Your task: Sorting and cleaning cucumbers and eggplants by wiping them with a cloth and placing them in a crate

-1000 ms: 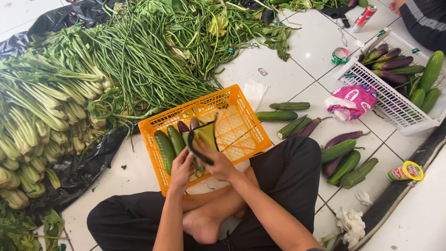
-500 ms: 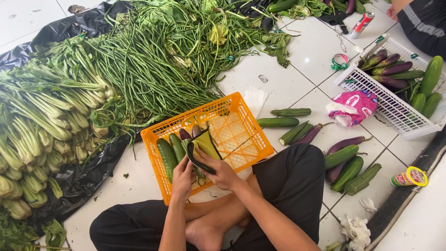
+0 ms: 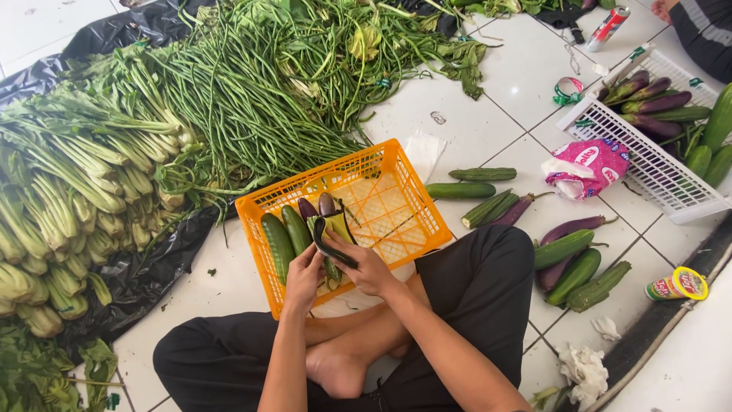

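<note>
Long beans (image 3: 252, 99) and leafy greens (image 3: 69, 198) are heaped on black plastic (image 3: 145, 278), and eggplants are stacked in a white basket (image 3: 648, 164).

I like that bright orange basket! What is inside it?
Inside the orange basket lie two green cucumbers and dark purple eggplants at its left end. The left hand and right hand cover whatever lies beneath them. The rest shows only mesh bottom.

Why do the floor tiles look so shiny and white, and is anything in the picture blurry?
Head view: soft, even daylight brightens the white floor tiles, with mild sheen and only faint shadows. The orange crate and long beans look sharp. The left hand and right hand are slightly soft. Tile lines bend a little near the edges.
</note>
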